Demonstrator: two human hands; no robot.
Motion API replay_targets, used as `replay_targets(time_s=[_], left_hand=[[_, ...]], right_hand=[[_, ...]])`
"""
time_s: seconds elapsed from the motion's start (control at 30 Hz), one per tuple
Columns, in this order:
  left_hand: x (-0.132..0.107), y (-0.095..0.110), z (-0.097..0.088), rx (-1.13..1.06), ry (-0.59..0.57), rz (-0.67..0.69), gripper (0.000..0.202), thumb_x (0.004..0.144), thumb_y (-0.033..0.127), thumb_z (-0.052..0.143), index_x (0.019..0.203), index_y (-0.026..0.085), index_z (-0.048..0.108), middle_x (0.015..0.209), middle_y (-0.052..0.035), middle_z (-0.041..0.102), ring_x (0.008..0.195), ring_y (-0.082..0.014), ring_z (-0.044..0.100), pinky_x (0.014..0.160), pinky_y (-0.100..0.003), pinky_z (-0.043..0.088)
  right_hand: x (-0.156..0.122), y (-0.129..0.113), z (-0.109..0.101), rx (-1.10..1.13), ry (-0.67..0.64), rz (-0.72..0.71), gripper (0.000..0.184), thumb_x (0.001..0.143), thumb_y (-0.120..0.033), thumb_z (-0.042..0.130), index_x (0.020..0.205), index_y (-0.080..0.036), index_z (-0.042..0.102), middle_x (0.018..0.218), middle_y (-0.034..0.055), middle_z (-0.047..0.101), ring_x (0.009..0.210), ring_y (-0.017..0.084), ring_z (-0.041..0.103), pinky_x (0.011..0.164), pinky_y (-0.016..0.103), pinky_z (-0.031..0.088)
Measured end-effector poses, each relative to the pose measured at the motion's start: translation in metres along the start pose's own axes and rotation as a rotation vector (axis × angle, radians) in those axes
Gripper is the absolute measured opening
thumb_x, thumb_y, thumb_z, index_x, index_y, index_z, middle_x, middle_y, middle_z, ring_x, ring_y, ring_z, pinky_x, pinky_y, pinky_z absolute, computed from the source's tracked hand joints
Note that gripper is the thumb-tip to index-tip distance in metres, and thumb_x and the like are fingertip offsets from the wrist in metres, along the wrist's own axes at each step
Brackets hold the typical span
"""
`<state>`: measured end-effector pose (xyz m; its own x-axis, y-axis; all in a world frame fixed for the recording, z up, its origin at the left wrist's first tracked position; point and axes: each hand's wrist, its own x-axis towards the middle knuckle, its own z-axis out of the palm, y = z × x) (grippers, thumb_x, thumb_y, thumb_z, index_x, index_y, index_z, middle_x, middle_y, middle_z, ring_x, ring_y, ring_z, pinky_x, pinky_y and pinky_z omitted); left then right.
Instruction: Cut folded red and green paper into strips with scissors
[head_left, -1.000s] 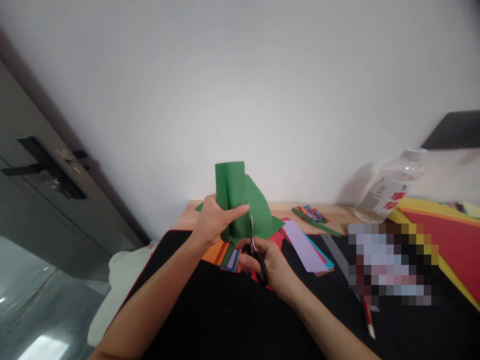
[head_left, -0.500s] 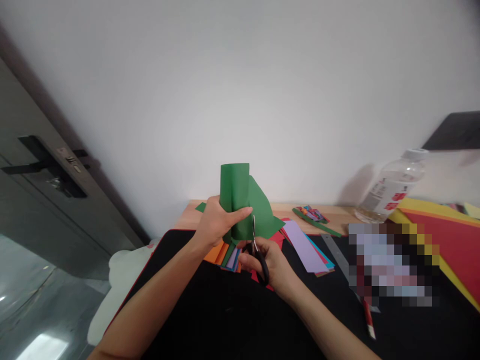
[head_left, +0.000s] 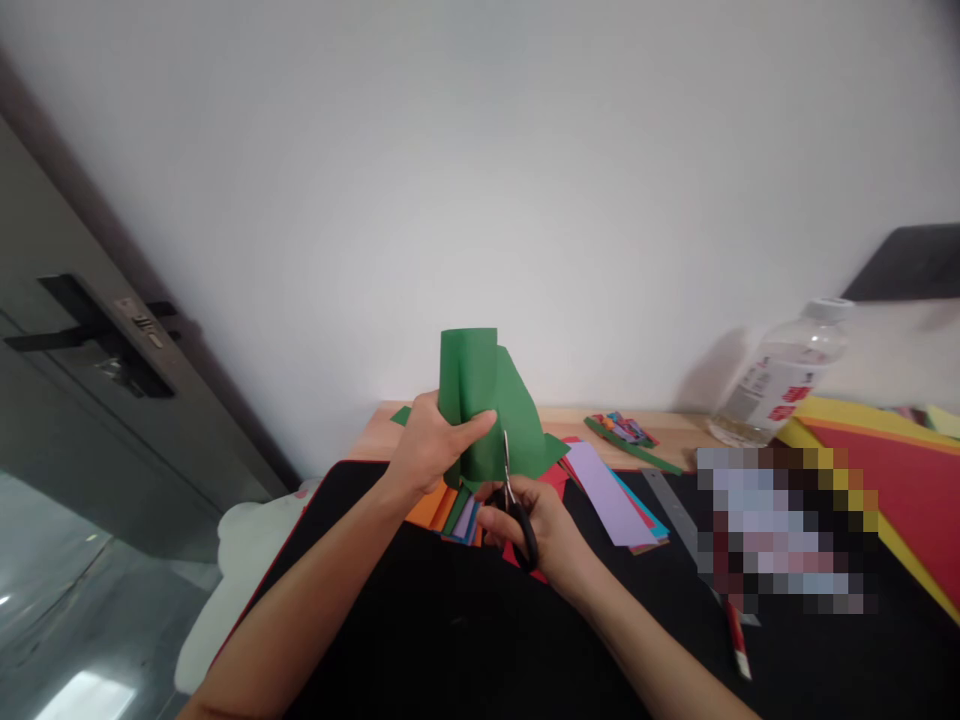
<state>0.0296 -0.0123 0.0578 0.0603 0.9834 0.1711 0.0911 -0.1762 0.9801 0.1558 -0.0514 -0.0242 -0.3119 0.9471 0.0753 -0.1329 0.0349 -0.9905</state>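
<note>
My left hand (head_left: pixel 431 445) is closed on a green paper sheet (head_left: pixel 487 400), held upright above the desk with thumb in front and fingers behind. My right hand (head_left: pixel 536 530) grips black-handled scissors (head_left: pixel 514 500), their blades pointing up into the paper's lower edge just right of my left thumb. Beneath both hands lies a fan of coloured paper strips (head_left: pixel 457 512) in orange, green, purple and blue.
A black mat (head_left: pixel 420 620) covers the wooden desk (head_left: pixel 570 420). Purple and red strips (head_left: pixel 607 485), a metal ruler (head_left: pixel 671 505), a red pen (head_left: pixel 736 640), paper scraps (head_left: pixel 622 428), a plastic bottle (head_left: pixel 780 375) and large yellow and red sheets (head_left: pixel 892 470) lie to the right. A door with a handle (head_left: pixel 105 340) stands at left.
The green sheet shifted slightly right and up in my left hand over the first half second. The scissors stayed at its lower edge with little movement since.
</note>
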Motion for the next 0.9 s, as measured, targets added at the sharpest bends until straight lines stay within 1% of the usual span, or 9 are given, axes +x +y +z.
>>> replay_targets(time_s=[0.1, 0.17, 0.27, 0.57, 0.73, 0.9], left_hand=[[-0.0005, 0.0002, 0.0008, 0.008, 0.003, -0.005, 0.023, 0.060, 0.029, 0.075, 0.070, 0.013, 0.063, 0.069, -0.0048, 0.065, 0.060, -0.0170, 0.060, 0.055, -0.030, 0.051], [-0.0007, 0.0003, 0.0016, 0.004, -0.001, -0.011, 0.023, 0.059, 0.029, 0.075, 0.070, 0.013, 0.064, 0.068, -0.0046, 0.065, 0.059, -0.0174, 0.060, 0.055, -0.031, 0.051], [-0.0007, 0.0002, 0.0024, 0.012, 0.005, -0.017, 0.021, 0.058, 0.028, 0.076, 0.068, 0.013, 0.063, 0.067, -0.0048, 0.065, 0.058, -0.0175, 0.060, 0.053, -0.031, 0.051], [-0.0021, -0.0002, 0.0032, 0.030, -0.007, 0.004, 0.020, 0.060, 0.028, 0.075, 0.067, 0.014, 0.062, 0.066, -0.0034, 0.064, 0.057, -0.0162, 0.059, 0.051, -0.029, 0.050], [-0.0018, 0.0000, 0.0030, 0.038, 0.003, 0.000, 0.020, 0.060, 0.028, 0.075, 0.066, 0.014, 0.062, 0.065, -0.0031, 0.064, 0.056, -0.0156, 0.058, 0.051, -0.029, 0.050], [-0.0004, -0.0003, 0.0022, 0.029, 0.001, 0.004, 0.021, 0.060, 0.028, 0.075, 0.067, 0.014, 0.062, 0.066, -0.0031, 0.063, 0.057, -0.0148, 0.058, 0.051, -0.028, 0.050]], right_hand=[[0.0003, -0.0001, 0.0002, 0.014, 0.007, -0.007, 0.052, 0.055, -0.057, 0.075, 0.081, -0.014, 0.060, 0.051, -0.0040, 0.050, 0.045, 0.010, 0.044, 0.044, 0.023, 0.033], [0.0008, 0.0006, -0.0002, 0.016, 0.012, -0.016, 0.051, 0.052, -0.056, 0.077, 0.076, -0.015, 0.060, 0.052, -0.0039, 0.050, 0.046, 0.010, 0.042, 0.044, 0.022, 0.031], [0.0017, 0.0027, -0.0014, 0.003, 0.001, -0.022, 0.046, 0.053, -0.054, 0.077, 0.070, -0.015, 0.058, 0.053, -0.0035, 0.050, 0.046, 0.009, 0.040, 0.043, 0.022, 0.029], [0.0007, 0.0043, -0.0018, 0.024, 0.018, -0.012, 0.050, 0.054, -0.054, 0.077, 0.078, -0.013, 0.061, 0.049, -0.0040, 0.049, 0.045, 0.010, 0.043, 0.045, 0.023, 0.033], [0.0014, 0.0044, -0.0018, 0.014, 0.015, 0.010, 0.048, 0.053, -0.054, 0.077, 0.074, -0.014, 0.061, 0.046, -0.0033, 0.051, 0.042, 0.010, 0.045, 0.042, 0.022, 0.033], [0.0014, 0.0053, -0.0018, 0.008, 0.034, 0.001, 0.045, 0.056, -0.053, 0.076, 0.073, -0.014, 0.061, 0.044, -0.0032, 0.053, 0.039, 0.010, 0.045, 0.041, 0.022, 0.033]])
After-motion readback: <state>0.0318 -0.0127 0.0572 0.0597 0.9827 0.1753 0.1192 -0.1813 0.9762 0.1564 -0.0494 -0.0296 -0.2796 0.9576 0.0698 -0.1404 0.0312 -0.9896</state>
